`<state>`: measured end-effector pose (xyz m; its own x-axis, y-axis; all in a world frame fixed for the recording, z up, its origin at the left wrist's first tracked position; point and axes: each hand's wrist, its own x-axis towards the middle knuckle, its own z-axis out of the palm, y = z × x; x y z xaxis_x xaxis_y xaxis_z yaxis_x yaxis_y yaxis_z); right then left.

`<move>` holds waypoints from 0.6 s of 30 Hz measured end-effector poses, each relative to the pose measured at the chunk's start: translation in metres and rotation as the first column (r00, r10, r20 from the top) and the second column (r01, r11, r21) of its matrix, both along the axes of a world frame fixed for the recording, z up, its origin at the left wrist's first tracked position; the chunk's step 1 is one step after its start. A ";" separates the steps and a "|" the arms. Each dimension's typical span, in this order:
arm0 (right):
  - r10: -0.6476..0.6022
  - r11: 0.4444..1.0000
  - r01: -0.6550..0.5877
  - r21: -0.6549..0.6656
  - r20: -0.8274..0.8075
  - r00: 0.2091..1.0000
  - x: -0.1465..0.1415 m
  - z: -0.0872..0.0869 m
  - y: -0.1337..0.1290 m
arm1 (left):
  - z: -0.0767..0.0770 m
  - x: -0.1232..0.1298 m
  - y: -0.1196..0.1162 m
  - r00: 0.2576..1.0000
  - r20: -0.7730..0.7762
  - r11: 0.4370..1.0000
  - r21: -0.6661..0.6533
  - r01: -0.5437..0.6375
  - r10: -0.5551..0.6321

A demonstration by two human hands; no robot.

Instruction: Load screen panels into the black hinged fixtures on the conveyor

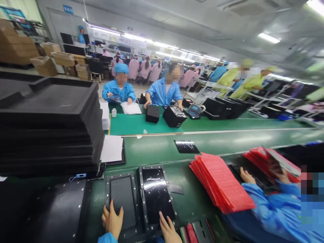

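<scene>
My left hand [112, 219] rests with its fingers apart over the lower left edge of a flat black frame [122, 190] with a recessed dark centre. At the bottom of the view, my right hand [169, 232] stretches its fingers over the lower end of a glossy black panel [155, 189]. That panel lies inside a second black frame with light rivets, just right of the first. Neither hand grips anything that I can see. A small dark plate [176, 188] lies beside the panel's right edge.
Tall stacked black trays [48, 135] stand at left, near a large black riveted plate [58, 209]. Red sleeves [220, 182] lie at right, by a co-worker's hands [248, 176]. Another glossy panel [186, 146] is on the green line, and two co-workers sit opposite.
</scene>
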<state>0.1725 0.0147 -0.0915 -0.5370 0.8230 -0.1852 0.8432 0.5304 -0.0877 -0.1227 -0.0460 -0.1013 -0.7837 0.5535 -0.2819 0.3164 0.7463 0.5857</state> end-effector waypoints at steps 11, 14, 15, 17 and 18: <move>-0.203 0.941 0.070 -0.332 -0.387 0.899 -0.080 0.106 0.033 | 0.057 0.076 -0.015 0.781 0.310 0.759 0.578 0.299 -0.543; -0.207 0.953 0.123 -0.275 -0.298 0.932 -0.096 0.108 0.043 | 0.069 0.097 -0.006 0.759 0.200 0.741 0.466 0.483 -0.620; -0.209 0.952 0.124 -0.279 -0.300 0.931 -0.094 0.106 0.047 | 0.072 0.103 -0.003 0.756 0.158 0.736 0.420 0.530 -0.635; -0.212 0.937 0.062 -0.345 -0.418 0.883 -0.078 0.101 0.057 | 0.078 0.113 0.001 0.744 0.078 0.721 0.331 0.609 -0.664; -0.222 0.921 0.013 -0.389 -0.499 0.838 -0.066 0.097 0.063 | 0.081 0.119 0.002 0.736 0.045 0.714 0.292 0.637 -0.675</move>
<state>0.1069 0.0779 0.0058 -0.5404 0.8184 -0.1953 0.6650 0.2732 -0.6950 -0.0041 -0.0437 -0.0204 -0.1599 0.9767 -0.1434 0.5738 0.2102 0.7916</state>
